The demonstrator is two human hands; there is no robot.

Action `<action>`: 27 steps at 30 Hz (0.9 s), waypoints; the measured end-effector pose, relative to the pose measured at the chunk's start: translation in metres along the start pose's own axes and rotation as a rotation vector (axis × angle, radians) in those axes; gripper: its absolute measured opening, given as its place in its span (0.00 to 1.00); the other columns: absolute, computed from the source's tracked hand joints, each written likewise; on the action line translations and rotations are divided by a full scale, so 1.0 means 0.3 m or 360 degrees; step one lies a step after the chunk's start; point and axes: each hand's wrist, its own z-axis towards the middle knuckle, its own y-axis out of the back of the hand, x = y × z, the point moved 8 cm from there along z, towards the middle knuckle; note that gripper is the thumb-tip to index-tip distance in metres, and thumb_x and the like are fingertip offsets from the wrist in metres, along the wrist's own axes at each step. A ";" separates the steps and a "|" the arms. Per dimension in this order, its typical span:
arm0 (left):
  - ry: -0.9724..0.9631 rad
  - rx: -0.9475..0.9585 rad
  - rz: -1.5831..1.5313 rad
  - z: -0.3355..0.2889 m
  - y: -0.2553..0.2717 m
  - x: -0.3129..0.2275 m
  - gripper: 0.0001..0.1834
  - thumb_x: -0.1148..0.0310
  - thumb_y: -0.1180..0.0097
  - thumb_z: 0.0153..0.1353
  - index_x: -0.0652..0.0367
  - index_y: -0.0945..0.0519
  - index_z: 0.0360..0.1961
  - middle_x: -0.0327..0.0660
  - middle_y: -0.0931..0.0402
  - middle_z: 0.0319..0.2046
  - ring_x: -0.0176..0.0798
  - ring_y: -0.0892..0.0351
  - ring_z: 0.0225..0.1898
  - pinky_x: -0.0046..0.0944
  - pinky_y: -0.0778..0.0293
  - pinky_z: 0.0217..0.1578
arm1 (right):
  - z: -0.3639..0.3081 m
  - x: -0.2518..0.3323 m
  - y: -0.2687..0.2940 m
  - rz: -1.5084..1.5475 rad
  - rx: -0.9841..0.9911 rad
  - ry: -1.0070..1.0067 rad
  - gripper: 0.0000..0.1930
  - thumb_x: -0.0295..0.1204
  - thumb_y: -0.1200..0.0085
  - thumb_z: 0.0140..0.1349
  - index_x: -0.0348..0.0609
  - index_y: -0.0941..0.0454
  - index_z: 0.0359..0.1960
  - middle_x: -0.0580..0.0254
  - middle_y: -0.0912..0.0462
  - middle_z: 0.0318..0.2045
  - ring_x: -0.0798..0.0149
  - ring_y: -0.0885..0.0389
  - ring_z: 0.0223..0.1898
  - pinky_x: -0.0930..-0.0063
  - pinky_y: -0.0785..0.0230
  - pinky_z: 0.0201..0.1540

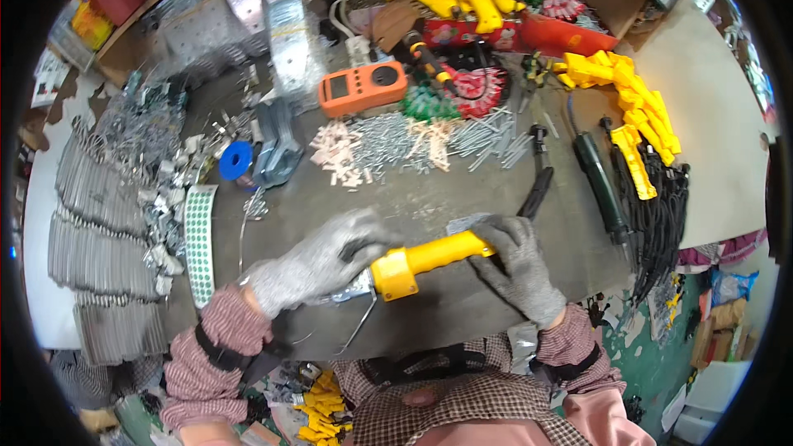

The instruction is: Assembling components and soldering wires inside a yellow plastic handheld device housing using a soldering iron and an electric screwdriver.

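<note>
A yellow plastic tool handle (446, 254) lies across the space between my two grey-gloved hands, over the near part of the table. Its wider left end bears a silvery metal piece, and a thin bent metal rod (358, 326) sticks out below it. My left hand (326, 256) is closed, slightly blurred, around the metal piece beside that wide end. At the narrow right end, my right hand (519, 268) grips the handle with bent fingers. A black cord (489, 277) shows under the right hand's fingers. The palms hide part of both ends.
Screws (392, 144) and small pale pieces lie mid-table below an orange meter (363, 88). Stacked metal rods (103, 248) and a green-dotted sticker strip (200, 239) are left. At right are a dark electric screwdriver (600, 182), yellow shells (636, 103) and bundled black cords (661, 223).
</note>
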 end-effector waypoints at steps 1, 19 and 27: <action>-0.0176 -0.0025 0.0333 -0.020 0.003 -0.044 0.15 0.74 0.45 0.68 0.62 0.19 0.55 0.49 0.21 0.45 0.51 0.20 0.52 0.45 0.26 0.57 | 0.009 0.007 0.010 -0.0041 -0.0010 -0.0021 0.26 0.29 0.31 0.54 0.45 0.23 0.57 0.53 0.23 0.52 0.45 0.26 0.55 0.54 0.30 0.58; -0.0259 -0.0097 0.0980 0.411 -0.065 -0.247 0.17 0.75 0.41 0.60 0.59 0.22 0.52 0.50 0.20 0.44 0.54 0.20 0.50 0.49 0.23 0.53 | 0.414 -0.799 0.232 -0.0807 0.0226 -0.0788 0.14 0.29 0.47 0.62 0.35 0.23 0.47 0.35 0.16 0.41 0.35 0.17 0.45 0.44 0.25 0.49; -0.0454 -0.0421 0.1946 0.841 -0.126 -0.012 0.05 0.71 0.44 0.58 0.57 0.18 0.32 0.44 0.17 0.28 0.46 0.13 0.35 0.44 0.18 0.38 | 0.173 -0.437 0.263 0.0016 -0.0280 -0.0449 0.14 0.35 0.46 0.66 0.36 0.24 0.44 0.37 0.20 0.39 0.34 0.22 0.46 0.47 0.29 0.48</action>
